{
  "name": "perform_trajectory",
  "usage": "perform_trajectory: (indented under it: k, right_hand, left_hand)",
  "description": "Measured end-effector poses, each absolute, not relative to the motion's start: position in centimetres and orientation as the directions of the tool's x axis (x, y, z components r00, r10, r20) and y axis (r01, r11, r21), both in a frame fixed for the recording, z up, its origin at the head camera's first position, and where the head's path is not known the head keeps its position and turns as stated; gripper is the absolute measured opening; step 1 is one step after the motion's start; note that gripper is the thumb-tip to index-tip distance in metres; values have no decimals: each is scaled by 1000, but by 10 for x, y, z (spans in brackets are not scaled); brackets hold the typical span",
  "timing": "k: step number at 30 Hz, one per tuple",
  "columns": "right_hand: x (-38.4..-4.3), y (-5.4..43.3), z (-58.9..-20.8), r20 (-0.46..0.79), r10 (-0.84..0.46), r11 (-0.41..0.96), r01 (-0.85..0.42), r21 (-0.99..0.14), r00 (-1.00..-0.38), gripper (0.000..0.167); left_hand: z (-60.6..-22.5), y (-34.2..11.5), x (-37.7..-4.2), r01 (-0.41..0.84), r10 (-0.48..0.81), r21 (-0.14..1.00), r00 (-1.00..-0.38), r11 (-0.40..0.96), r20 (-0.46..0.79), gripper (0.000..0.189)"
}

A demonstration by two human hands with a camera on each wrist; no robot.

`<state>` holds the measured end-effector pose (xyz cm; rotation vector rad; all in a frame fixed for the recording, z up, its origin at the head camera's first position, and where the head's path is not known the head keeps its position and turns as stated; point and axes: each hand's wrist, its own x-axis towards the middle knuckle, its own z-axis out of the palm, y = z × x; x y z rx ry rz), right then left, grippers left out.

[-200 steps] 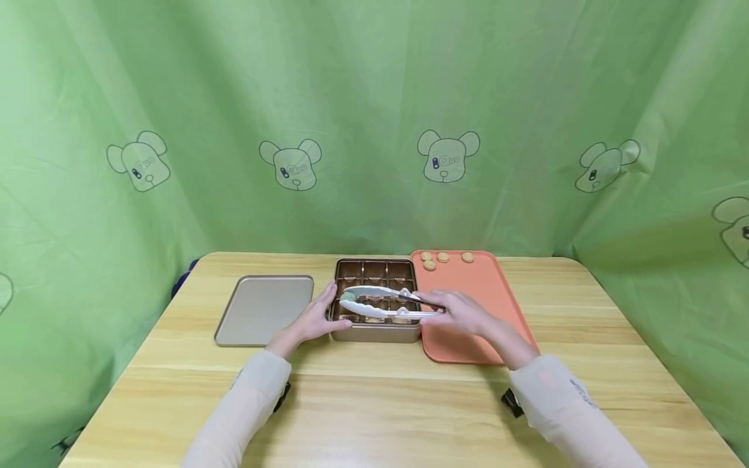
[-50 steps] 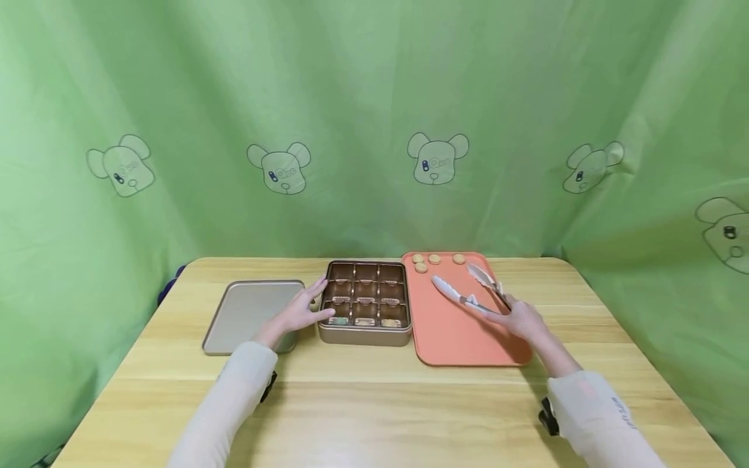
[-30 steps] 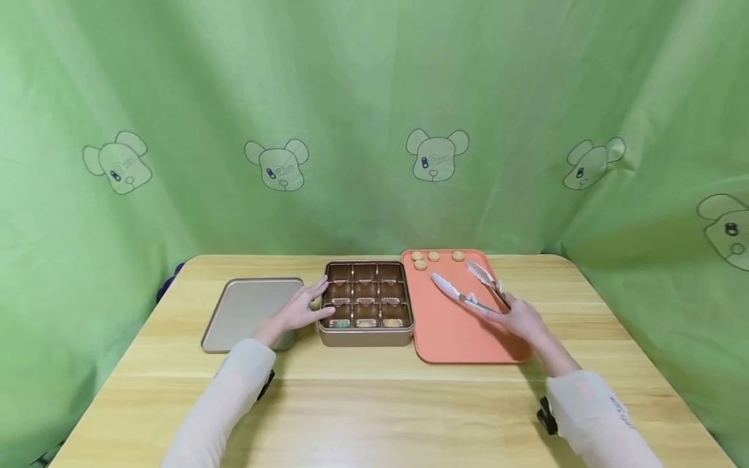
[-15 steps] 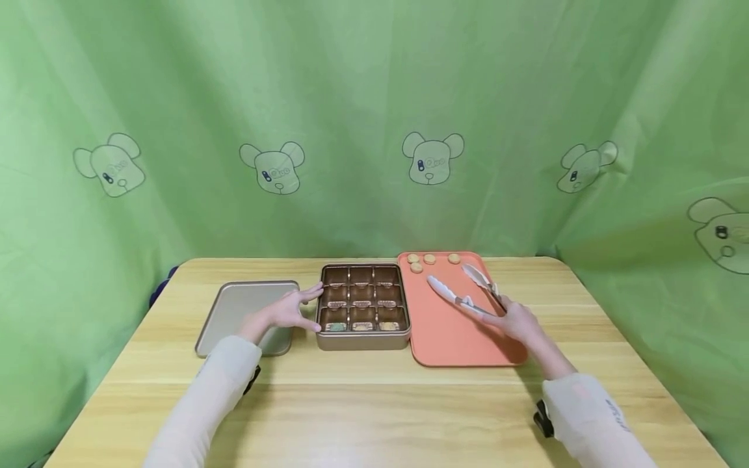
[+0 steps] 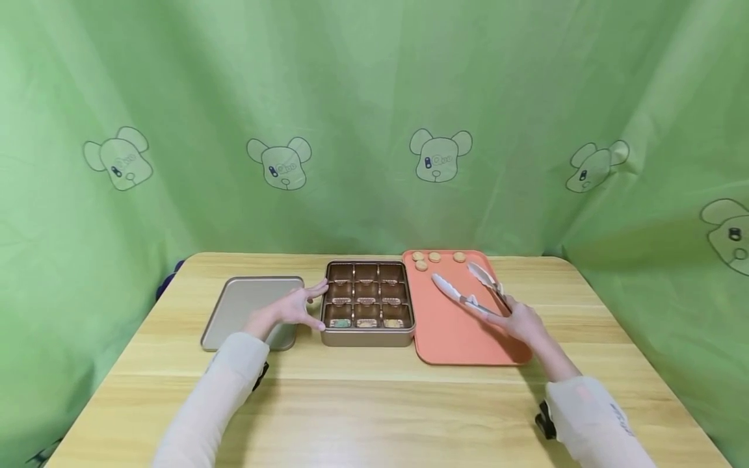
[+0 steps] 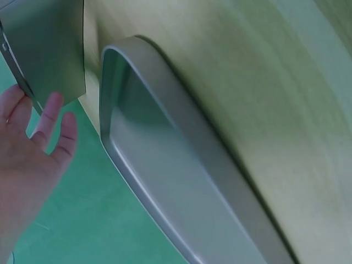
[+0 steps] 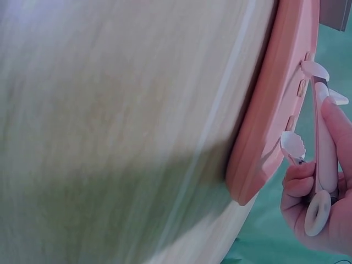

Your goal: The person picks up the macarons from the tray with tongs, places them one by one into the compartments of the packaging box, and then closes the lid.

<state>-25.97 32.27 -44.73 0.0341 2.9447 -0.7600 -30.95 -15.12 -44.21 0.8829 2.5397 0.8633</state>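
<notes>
My left hand (image 5: 295,307) is at the left side of a square brown tin (image 5: 368,338), its extended fingertips at the rim and its thumb near the front corner. The left wrist view shows those fingers (image 6: 67,135) fairly straight against the tin's edge (image 6: 55,55). Inside, a divided insert has a green cookie (image 5: 340,323) and two tan cookies (image 5: 367,323) along its front row. My right hand (image 5: 521,323) grips white-tipped tongs (image 5: 447,288), spread apart with nothing between their tips, over a coral tray (image 5: 456,344). Several round tan cookies (image 5: 434,257) lie at the tray's back.
A flat metal lid (image 5: 248,302) with a raised rim lies on the wooden table (image 5: 374,403), left of the tin and partly behind my left forearm. The tray stands right beside the tin. A green curtain (image 5: 363,214) surrounds the table's back and sides.
The green cookie has gone from the tongs into the tin's front left compartment. My right hand has moved right over the tray, tongs spread. My left hand has drawn back to the tin's side.
</notes>
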Motion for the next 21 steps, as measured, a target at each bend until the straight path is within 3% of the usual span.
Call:
perform_trajectory:
  k: [10, 21]
  right_hand:
    - [-259, 322, -449, -61, 0, 877, 29, -480, -998, 87]
    - [-265, 317, -447, 10, 40, 906, 32, -422, -999, 62]
  left_hand:
    - [-449, -152, -307, 434, 635, 674, -770, 598, -67, 96]
    - [-448, -152, -307, 412, 641, 703, -763, 579, -80, 96]
